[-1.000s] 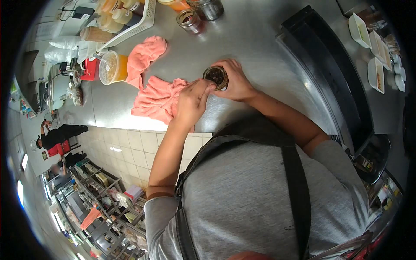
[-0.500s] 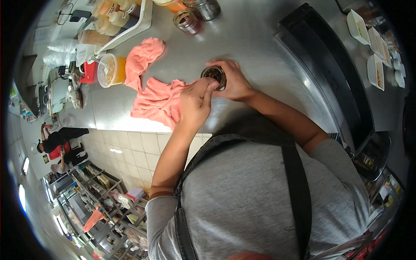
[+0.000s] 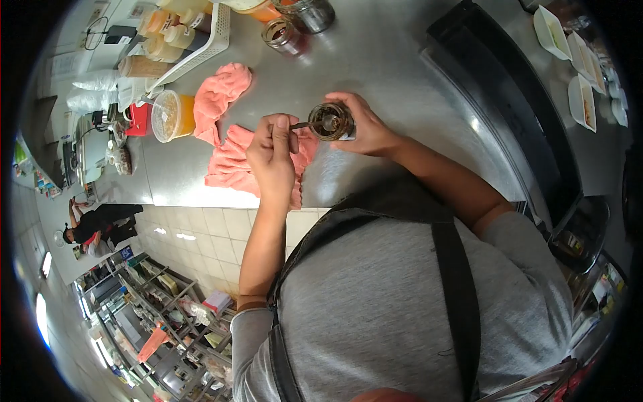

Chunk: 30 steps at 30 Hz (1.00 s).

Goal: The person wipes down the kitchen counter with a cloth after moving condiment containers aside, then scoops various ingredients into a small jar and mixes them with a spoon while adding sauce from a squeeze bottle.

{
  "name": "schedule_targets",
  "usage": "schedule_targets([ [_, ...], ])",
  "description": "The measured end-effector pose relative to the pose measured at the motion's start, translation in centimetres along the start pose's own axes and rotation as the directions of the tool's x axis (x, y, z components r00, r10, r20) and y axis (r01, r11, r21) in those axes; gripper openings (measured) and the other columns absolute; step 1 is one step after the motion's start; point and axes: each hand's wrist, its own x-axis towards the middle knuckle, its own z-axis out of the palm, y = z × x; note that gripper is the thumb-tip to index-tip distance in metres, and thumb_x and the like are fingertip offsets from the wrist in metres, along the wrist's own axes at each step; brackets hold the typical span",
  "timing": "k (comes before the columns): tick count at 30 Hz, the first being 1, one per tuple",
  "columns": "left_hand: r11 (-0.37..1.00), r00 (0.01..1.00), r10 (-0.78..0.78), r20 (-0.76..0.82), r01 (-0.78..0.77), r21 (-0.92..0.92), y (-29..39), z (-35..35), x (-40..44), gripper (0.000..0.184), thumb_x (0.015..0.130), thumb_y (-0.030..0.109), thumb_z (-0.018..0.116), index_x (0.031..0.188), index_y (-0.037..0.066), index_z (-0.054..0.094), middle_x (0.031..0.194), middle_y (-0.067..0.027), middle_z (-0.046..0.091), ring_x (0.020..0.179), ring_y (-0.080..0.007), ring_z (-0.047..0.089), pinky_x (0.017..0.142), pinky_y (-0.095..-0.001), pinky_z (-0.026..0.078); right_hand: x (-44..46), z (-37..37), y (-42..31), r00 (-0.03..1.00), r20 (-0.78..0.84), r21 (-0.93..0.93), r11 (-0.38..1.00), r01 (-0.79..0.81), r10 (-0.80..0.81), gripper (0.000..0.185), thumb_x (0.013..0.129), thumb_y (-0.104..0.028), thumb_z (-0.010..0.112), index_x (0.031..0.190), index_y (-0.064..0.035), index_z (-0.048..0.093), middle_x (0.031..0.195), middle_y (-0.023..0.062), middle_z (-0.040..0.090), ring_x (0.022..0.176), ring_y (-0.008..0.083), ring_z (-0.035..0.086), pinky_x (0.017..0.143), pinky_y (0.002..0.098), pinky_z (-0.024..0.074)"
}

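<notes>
My right hand (image 3: 368,128) is closed around the right side of an open glass jar (image 3: 331,122) with dark contents. To its left, my left hand (image 3: 273,146) pinches the handle of a thin dark metal utensil (image 3: 300,125). The utensil's other end reaches into the jar, where its tip is hard to make out. Beneath and beside my left hand lies a crumpled pink cloth (image 3: 231,163). A second pink cloth (image 3: 220,94) is bunched up just beyond it.
Left of the cloths, a tub of orange liquid (image 3: 175,116) stands on the metal counter (image 3: 375,57). Jars (image 3: 284,38) and a white basket of bottles (image 3: 218,37) are at the back. A black trough (image 3: 502,100) is at right. People (image 3: 100,224) are far left.
My left hand has moved left and back from the jar mouth, and the utensil's handle now shows. The jar's opening is more exposed. My right hand stays on the jar.
</notes>
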Motion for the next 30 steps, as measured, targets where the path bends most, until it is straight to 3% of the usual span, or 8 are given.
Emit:
schedule_targets([
  [5, 0.982, 0.988, -0.142, 0.053, 0.147, -0.12, -1.7, 1.5, 0.3, 0.026, 0.106, 0.023, 0.055, 0.096, 0.0, 0.064, 0.064, 0.0014, 0.052, 0.057, -0.005, 0.044, 0.052, -0.0214, 0.032, 0.0, -0.1, 0.3, 1.0, -0.002, -0.04, 0.999, -0.015, 0.015, 0.08, 0.069, -0.016, 0.086, 0.136, -0.0054, 0.044, 0.133, 0.0132, 0.051, 0.129, 0.0305, 0.047, 0.112, 0.0406, 0.036],
  [8, 0.991, 0.998, -0.066, 0.006, 0.067, -0.116, -1.7, 0.3, 0.8, 0.026, 0.105, 0.024, 0.055, 0.096, 0.001, 0.064, 0.064, 0.0018, 0.052, 0.057, -0.0046, 0.044, 0.052, -0.0213, 0.031, 0.0, -0.2, -0.1, 0.998, 0.0, -0.001, 0.998, -0.055, 0.055, 0.077, 0.069, -0.015, 0.086, 0.134, -0.0054, 0.046, 0.131, 0.0127, 0.052, 0.128, 0.0297, 0.049, 0.11, 0.04, 0.0375],
  [9, 0.974, 0.998, -0.056, -0.013, 0.052, -0.219, -1.9, 0.1, 1.1, 0.026, 0.105, 0.025, 0.056, 0.097, 0.001, 0.065, 0.064, 0.0022, 0.052, 0.057, -0.0043, 0.044, 0.052, -0.021, 0.031, 0.0, -0.2, -0.2, 0.999, 0.0, -0.007, 0.999, -0.054, 0.054, 0.077, 0.069, -0.015, 0.086, 0.133, -0.0053, 0.046, 0.13, 0.0128, 0.052, 0.128, 0.0298, 0.048, 0.11, 0.0396, 0.0384],
  [13, 0.972, 0.986, -0.145, 0.085, 0.158, -0.176, -2.7, 1.3, 1.0, 0.026, 0.105, 0.024, 0.057, 0.097, 0.001, 0.065, 0.064, 0.0026, 0.052, 0.057, -0.0043, 0.044, 0.053, -0.0204, 0.032, 0.3, 0.1, 0.3, 0.993, -0.079, 0.017, 0.996, 0.087, -0.086, 0.075, 0.068, -0.014, 0.087, 0.131, -0.0056, 0.047, 0.128, 0.0137, 0.05, 0.127, 0.031, 0.047, 0.108, 0.0385, 0.0403],
  [18, 0.991, 0.993, -0.085, 0.085, 0.094, -0.098, -1.2, -0.2, 1.7, 0.026, 0.105, 0.023, 0.056, 0.096, 0.001, 0.066, 0.064, 0.0027, 0.052, 0.057, -0.0042, 0.044, 0.054, -0.0205, 0.033, 0.1, -0.3, -0.2, 0.997, -0.054, -0.074, 0.996, 0.043, -0.047, 0.075, 0.066, -0.017, 0.087, 0.128, -0.0064, 0.048, 0.128, 0.0161, 0.048, 0.123, 0.0354, 0.048, 0.106, 0.0423, 0.0401],
  [24, 0.994, 0.954, -0.11, 0.281, 0.106, 0.03, -1.2, 0.2, 2.4, 0.023, 0.105, 0.02, 0.056, 0.096, 0.003, 0.068, 0.065, 0.004, 0.053, 0.056, -0.0031, 0.042, 0.051, -0.0202, 0.031, 0.3, -0.1, -0.5, 0.996, -0.027, -0.122, 0.989, 0.083, -0.087, 0.08, 0.066, -0.018, 0.085, 0.134, -0.0078, 0.046, 0.128, 0.016, 0.048, 0.123, 0.0367, 0.047, 0.107, 0.0447, 0.0378],
  [26, 0.992, 0.965, -0.122, 0.232, 0.119, 0.031, -1.1, -0.8, 3.0, 0.024, 0.105, 0.021, 0.056, 0.096, 0.002, 0.068, 0.064, 0.0039, 0.053, 0.056, -0.0033, 0.042, 0.051, -0.0202, 0.03, 0.1, -0.1, -0.6, 0.994, -0.068, -0.091, 0.993, 0.077, -0.083, 0.08, 0.065, -0.022, 0.086, 0.133, -0.0079, 0.047, 0.125, 0.0166, 0.05, 0.121, 0.0381, 0.047, 0.105, 0.0465, 0.0373],
  [30, 0.986, 0.974, -0.107, 0.198, 0.13, -0.106, -2.1, -0.9, 3.8, 0.027, 0.104, 0.025, 0.058, 0.095, 0.001, 0.068, 0.06, 0.0032, 0.052, 0.052, -0.0037, 0.04, 0.049, -0.0199, 0.028, 0.2, -0.2, -0.6, 0.997, -0.015, -0.125, 0.989, 0.076, -0.079, 0.081, 0.066, -0.013, 0.085, 0.136, -0.0075, 0.045, 0.131, 0.0152, 0.046, 0.125, 0.0356, 0.045, 0.108, 0.0432, 0.038],
])
